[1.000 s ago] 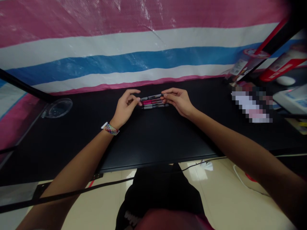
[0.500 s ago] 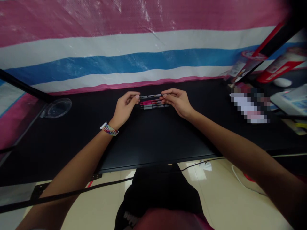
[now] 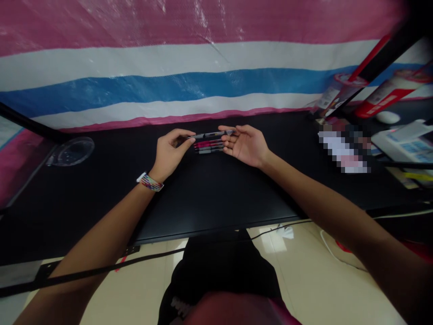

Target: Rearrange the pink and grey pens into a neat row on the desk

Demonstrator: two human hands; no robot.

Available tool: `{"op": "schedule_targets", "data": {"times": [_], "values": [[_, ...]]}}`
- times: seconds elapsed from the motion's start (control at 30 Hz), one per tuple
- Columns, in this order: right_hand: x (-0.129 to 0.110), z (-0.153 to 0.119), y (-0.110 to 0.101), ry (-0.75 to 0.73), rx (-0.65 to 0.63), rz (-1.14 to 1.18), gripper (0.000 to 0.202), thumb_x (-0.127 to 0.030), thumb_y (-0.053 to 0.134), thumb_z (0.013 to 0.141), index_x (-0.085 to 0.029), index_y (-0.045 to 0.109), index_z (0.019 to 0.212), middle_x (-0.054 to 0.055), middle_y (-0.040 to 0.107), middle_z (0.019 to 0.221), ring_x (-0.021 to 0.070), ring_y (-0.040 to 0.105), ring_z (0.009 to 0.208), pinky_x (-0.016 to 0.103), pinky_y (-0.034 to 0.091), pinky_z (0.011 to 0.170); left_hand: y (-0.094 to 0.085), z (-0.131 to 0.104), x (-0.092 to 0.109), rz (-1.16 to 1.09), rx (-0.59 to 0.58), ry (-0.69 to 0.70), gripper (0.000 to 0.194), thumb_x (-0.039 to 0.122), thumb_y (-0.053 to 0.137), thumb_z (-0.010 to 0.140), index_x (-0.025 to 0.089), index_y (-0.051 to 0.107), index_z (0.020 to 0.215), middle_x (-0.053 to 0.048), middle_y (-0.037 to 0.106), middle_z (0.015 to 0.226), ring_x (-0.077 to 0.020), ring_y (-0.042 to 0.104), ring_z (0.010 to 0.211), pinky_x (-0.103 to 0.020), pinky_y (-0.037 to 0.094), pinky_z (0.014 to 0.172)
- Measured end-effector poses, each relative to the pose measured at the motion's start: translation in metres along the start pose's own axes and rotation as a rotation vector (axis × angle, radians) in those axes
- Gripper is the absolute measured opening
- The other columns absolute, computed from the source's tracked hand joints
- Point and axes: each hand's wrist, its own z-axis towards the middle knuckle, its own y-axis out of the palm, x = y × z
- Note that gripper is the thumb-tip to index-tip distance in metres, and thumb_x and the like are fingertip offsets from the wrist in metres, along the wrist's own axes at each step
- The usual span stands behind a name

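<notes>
My left hand [image 3: 173,151] pinches one end of a grey pen [image 3: 212,135] between thumb and fingers, above the black table. At the pen's other end is my right hand [image 3: 245,145], palm showing and fingers stretched out and apart. The pen's end lies against or just over those fingers; I cannot tell which. Nearer to me, several pens lie side by side: pink ones [image 3: 203,144] and a grey-gripped pen [image 3: 204,150] closest. Their right ends are partly hidden by my right fingers.
A clear plastic lid [image 3: 75,151] lies at the left of the black table [image 3: 216,194]. To the right stand a cup with a red straw [image 3: 338,92], a red and white cup [image 3: 389,97], a white round object [image 3: 388,117] and a white device [image 3: 406,142]. A striped sheet [image 3: 189,85] hangs behind.
My right hand has loosened its pinch on the pen's end and turned, its fingers now spread with the palm showing. My left hand still holds the other end. The view has shifted slightly.
</notes>
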Motion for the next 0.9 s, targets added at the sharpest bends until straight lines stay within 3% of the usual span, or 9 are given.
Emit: {"op": "schedule_targets", "data": {"times": [0.1, 0.3, 0.43, 0.6, 0.77, 0.9], "values": [[-0.0008, -0.0006, -0.0001, 0.02, -0.03, 0.06, 0.041, -0.046, 0.069, 0.091, -0.022, 0.081, 0.121, 0.011, 0.083, 0.107, 0.0256, 0.075, 0.096, 0.043, 0.068, 0.092, 0.0003, -0.0001, 0.0002, 0.007, 0.013, 0.006, 0.021, 0.042, 0.088, 0.096, 0.025, 0.087, 0.108, -0.007, 0.088, 0.112, -0.0226, 0.08, 0.102, -0.038, 0.064, 0.1], [0.0032, 0.0026, 0.0005, -0.015, 0.029, 0.124, 0.029, -0.032, 0.075, 0.089, -0.023, 0.079, 0.115, 0.005, 0.078, 0.092, 0.0203, 0.072, 0.087, 0.04, 0.067, 0.094, 0.0017, -0.0016, 0.005, -0.013, 0.007, 0.032, 0.019, 0.038, 0.089, 0.096, 0.024, 0.087, 0.108, -0.007, 0.087, 0.113, -0.0222, 0.081, 0.104, -0.036, 0.064, 0.099], [0.0023, 0.0019, 0.0022, -0.032, 0.048, 0.094, 0.032, -0.039, 0.07, 0.094, -0.022, 0.079, 0.12, 0.008, 0.08, 0.099, 0.0219, 0.074, 0.093, 0.041, 0.068, 0.096, 0.0028, -0.0021, 0.0053, 0.0, 0.013, 0.019, 0.017, 0.036, 0.087, 0.096, 0.025, 0.087, 0.109, -0.007, 0.087, 0.112, -0.0228, 0.081, 0.104, -0.038, 0.065, 0.1], [0.0049, 0.0028, 0.0005, -0.054, 0.061, 0.105, 0.029, -0.036, 0.073, 0.091, -0.023, 0.079, 0.116, 0.005, 0.079, 0.094, 0.0206, 0.075, 0.089, 0.041, 0.068, 0.1, 0.0032, -0.0016, 0.003, 0.012, 0.004, 0.015, 0.02, 0.039, 0.088, 0.095, 0.024, 0.087, 0.108, -0.007, 0.087, 0.112, -0.0244, 0.081, 0.104, -0.04, 0.064, 0.102], [0.0051, 0.0026, -0.0004, -0.119, 0.05, 0.034, 0.036, -0.047, 0.069, 0.096, -0.023, 0.08, 0.121, 0.009, 0.082, 0.105, 0.0236, 0.076, 0.098, 0.046, 0.067, 0.101, 0.0032, -0.0019, 0.0022, 0.009, 0.003, 0.015, 0.019, 0.039, 0.088, 0.096, 0.026, 0.087, 0.109, -0.006, 0.087, 0.111, -0.0233, 0.08, 0.1, -0.039, 0.065, 0.099], [0.0068, 0.0042, -0.0009, -0.12, 0.091, -0.008, 0.03, -0.043, 0.074, 0.092, -0.025, 0.079, 0.115, 0.007, 0.08, 0.095, 0.0229, 0.076, 0.092, 0.045, 0.068, 0.099, 0.0039, -0.0025, 0.0032, -0.004, -0.003, 0.033, 0.018, 0.037, 0.088, 0.096, 0.025, 0.087, 0.109, -0.007, 0.087, 0.111, -0.0231, 0.081, 0.102, -0.038, 0.064, 0.098]]}}
